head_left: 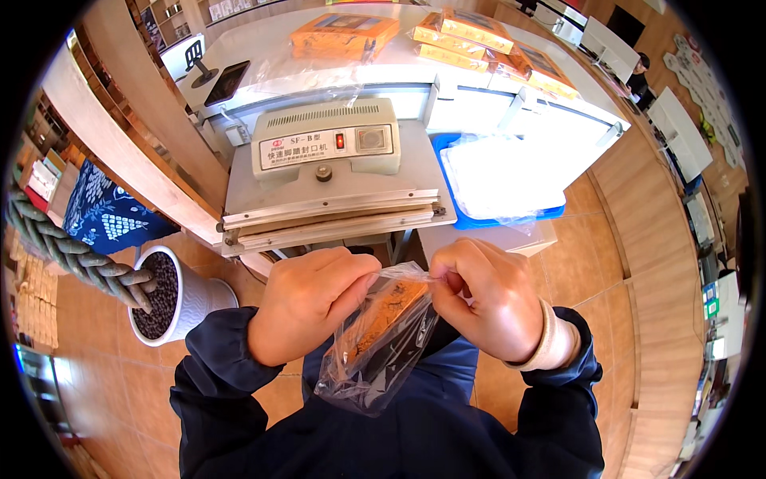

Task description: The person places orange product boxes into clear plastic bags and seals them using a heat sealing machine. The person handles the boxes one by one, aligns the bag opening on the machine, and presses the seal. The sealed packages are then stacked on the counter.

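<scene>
A clear plastic bag (359,375) hangs in front of my lap with an orange box (387,311) lying slanted inside it. My left hand (311,299) pinches the bag's top left, and my right hand (487,303) grips the top right with curled fingers, stretching the mouth sideways. Just beyond both hands stands a beige sealing machine (323,128) with a long horizontal sealing bar (335,207) along its front.
A blue tray (550,214) of plastic bags sits right of the machine. The white table (399,72) behind holds orange boxes (343,32) and a dark tablet (227,82). A potted plant (182,303) stands left; a seated person (638,80) is far right.
</scene>
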`<state>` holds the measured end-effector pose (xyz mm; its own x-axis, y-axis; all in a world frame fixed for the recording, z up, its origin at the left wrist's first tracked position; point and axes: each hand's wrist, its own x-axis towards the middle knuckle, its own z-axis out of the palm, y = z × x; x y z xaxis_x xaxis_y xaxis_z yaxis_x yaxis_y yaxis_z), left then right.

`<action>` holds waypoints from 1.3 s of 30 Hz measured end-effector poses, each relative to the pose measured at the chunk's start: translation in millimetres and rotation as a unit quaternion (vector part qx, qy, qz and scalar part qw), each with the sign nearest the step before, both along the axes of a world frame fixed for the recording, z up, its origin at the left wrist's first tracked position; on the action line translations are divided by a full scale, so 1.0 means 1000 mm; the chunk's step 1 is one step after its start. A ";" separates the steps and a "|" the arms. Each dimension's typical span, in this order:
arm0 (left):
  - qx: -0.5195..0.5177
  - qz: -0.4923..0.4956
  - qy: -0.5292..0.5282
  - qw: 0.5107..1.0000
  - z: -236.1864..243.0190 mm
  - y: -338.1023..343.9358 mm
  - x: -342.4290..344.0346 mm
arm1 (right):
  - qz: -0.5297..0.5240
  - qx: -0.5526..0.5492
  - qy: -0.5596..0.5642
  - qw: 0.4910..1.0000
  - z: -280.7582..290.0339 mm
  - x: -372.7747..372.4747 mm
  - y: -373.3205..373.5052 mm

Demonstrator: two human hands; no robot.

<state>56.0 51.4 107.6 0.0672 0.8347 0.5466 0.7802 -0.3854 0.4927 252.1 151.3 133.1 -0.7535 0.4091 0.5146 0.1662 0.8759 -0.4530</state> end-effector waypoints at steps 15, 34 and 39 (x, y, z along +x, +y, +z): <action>-0.334 -0.098 -0.340 0.874 -0.152 -0.058 -0.060 | 0.029 -0.200 -0.030 0.979 -0.001 0.022 -0.005; -0.372 -0.067 -0.603 0.703 -0.215 -0.075 -0.040 | -0.097 -0.252 0.082 0.959 -0.011 0.027 0.051; -0.381 -0.077 -0.585 0.712 -0.206 -0.072 -0.046 | 0.053 -0.476 0.005 0.878 -0.107 0.011 0.038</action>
